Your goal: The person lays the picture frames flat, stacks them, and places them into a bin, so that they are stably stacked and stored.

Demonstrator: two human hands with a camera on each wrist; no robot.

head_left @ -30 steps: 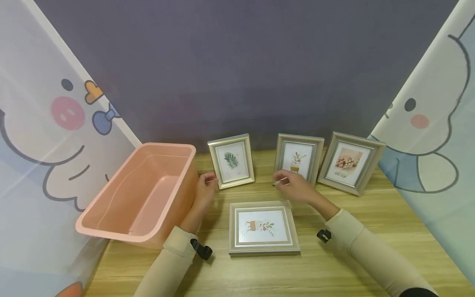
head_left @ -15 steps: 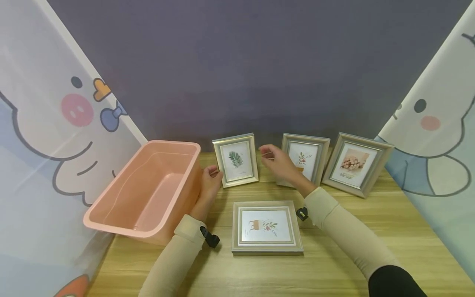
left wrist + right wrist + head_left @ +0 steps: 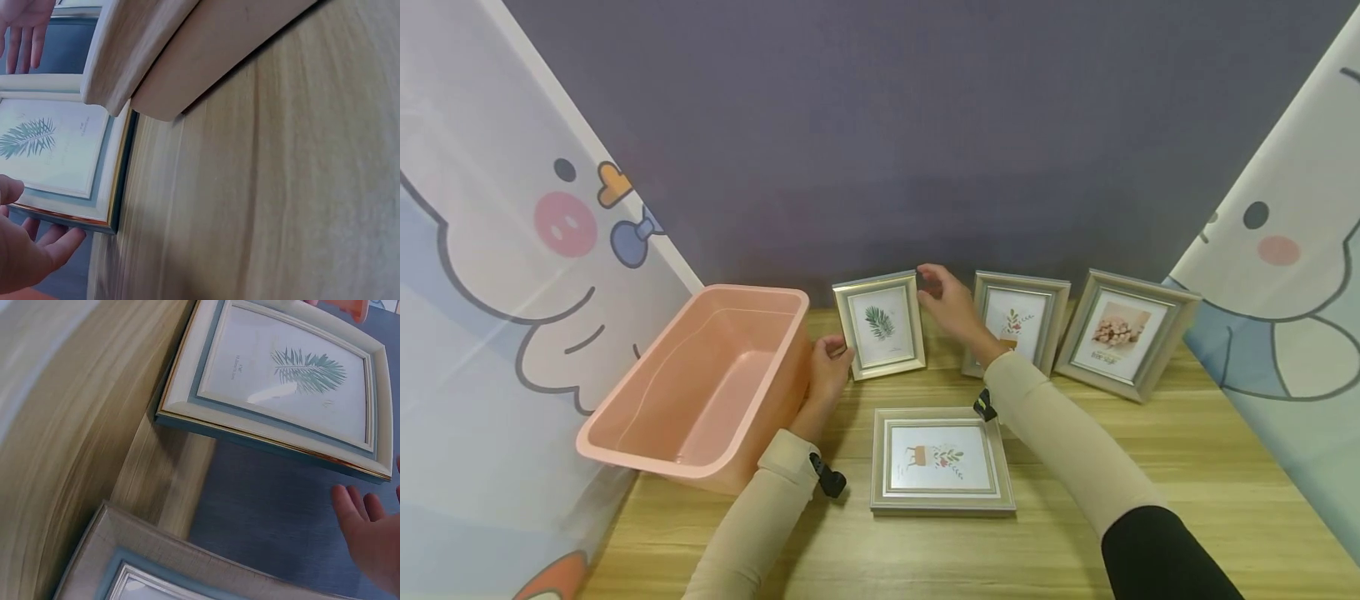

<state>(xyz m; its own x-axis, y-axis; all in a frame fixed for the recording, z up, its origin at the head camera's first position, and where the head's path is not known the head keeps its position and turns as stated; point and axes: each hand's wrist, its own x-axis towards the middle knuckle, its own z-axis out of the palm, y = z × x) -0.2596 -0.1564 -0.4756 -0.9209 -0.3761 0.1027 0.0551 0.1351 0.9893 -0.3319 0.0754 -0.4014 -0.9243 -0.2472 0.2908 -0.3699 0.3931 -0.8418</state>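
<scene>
A pale gold picture frame with a green leaf print stands upright at the back. My left hand is at its left edge; in the left wrist view the thumb lies over its front and the fingers curl around the side. Near its upper right edge my right hand reaches in with loosely bent fingers. The right wrist view shows a gap between those fingers and the frame. Right of it stands a frame with a potted plant print, partly hidden by the right forearm.
A frame with a flower photo stands farther right. Another frame with a plant print lies flat in front. At the left a pink plastic tub stands close to the left forearm. A dark wall rises behind the table.
My right hand has moved left and farther back, from in front of the potted plant frame to the leaf frame's right edge. The left hand has stayed at its left edge. The view has shifted slightly.
</scene>
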